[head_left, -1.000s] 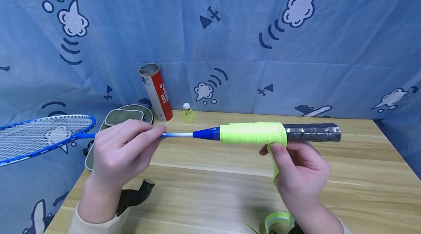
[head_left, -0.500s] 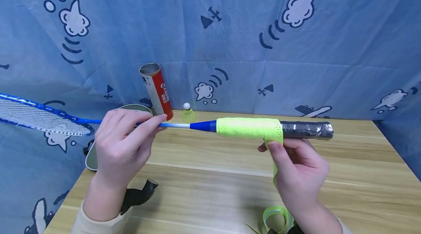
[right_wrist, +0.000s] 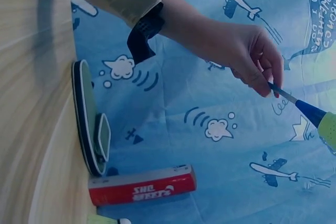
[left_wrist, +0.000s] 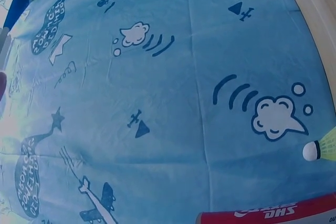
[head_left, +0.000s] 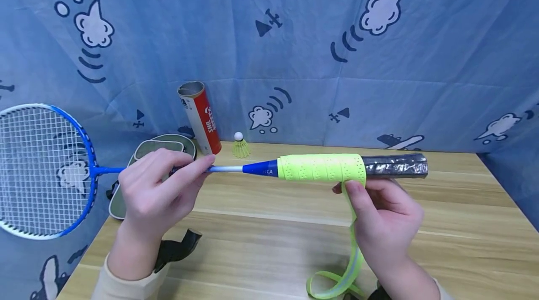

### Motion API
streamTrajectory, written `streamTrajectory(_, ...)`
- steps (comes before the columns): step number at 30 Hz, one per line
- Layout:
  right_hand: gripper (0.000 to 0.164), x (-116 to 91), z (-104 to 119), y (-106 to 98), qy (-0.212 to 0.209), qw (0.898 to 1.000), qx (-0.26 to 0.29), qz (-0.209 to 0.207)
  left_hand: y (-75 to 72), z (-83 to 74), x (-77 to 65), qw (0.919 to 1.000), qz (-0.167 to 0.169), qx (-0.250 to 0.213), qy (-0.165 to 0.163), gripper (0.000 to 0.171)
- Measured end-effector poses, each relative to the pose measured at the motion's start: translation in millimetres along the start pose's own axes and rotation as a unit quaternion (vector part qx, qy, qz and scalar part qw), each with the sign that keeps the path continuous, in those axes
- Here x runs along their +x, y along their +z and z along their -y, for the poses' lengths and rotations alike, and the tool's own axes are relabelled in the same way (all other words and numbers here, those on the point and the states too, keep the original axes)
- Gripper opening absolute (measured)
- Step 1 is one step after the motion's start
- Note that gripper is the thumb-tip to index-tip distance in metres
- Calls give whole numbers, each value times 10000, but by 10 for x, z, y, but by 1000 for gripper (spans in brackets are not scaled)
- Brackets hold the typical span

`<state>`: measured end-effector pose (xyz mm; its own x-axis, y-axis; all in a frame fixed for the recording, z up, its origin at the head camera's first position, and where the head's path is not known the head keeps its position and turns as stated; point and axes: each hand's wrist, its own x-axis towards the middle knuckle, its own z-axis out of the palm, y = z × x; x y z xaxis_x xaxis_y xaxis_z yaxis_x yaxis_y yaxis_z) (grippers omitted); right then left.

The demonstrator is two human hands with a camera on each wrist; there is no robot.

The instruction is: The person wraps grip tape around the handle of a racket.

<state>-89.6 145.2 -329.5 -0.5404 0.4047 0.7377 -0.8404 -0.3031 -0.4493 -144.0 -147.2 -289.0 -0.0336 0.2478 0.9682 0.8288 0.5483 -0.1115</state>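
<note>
A blue and white badminton racket [head_left: 261, 168] lies level in the air across the head view, its strung head at the left. My left hand [head_left: 162, 192] pinches the thin shaft between thumb and fingers; the right wrist view shows that same left hand [right_wrist: 247, 56] on the shaft. Bright yellow-green grip tape [head_left: 320, 167] is wound around the handle from the blue cone to past the middle. Beyond it the bare dark handle end [head_left: 396, 166] shows. My right hand [head_left: 385, 220] pinches the tape just under the handle, and the loose strip [head_left: 353, 262] hangs down and curls onto the table.
Behind stand a red and white shuttlecock tube [head_left: 200, 117] and a yellow shuttlecock [head_left: 241, 144] with its white cork up. A green case [head_left: 122, 204] lies at the table's left edge, partly behind the left hand. A blue printed cloth [head_left: 294, 56] hangs behind the wooden table [head_left: 269, 244].
The racket has rolled about its long axis, so its strung face now shows broadly. The loose tape strip has swung out and lies lower, curling left. Both hands keep almost the same places.
</note>
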Motion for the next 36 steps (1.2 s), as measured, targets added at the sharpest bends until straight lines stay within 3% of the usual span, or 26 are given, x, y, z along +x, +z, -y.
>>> streamTrajectory(6,9,-10,-5,10,-77,9998,100,170,-8,2,-4,9999,18,-90,40,23)
streamTrajectory(13,10,6,6,16,44,9989,311,334,4,-26,22,9993,-55,187,-309,23)
streamTrajectory(17,10,-3,9,4,121,9996,187,173,21,-57,32,9983,-182,290,-478,24)
streamTrajectory(23,11,5,23,-3,99,9999,28,-121,52,-84,54,9985,-366,178,-360,25)
streamTrajectory(26,11,11,25,3,105,9999,50,-62,43,-83,43,9983,-396,239,-350,27)
streamTrajectory(31,9,33,18,17,45,9995,275,135,18,-67,26,9990,-248,161,-331,27)
streamTrajectory(36,10,32,16,12,2,9995,331,-1,9,-65,45,9996,-130,51,-251,27)
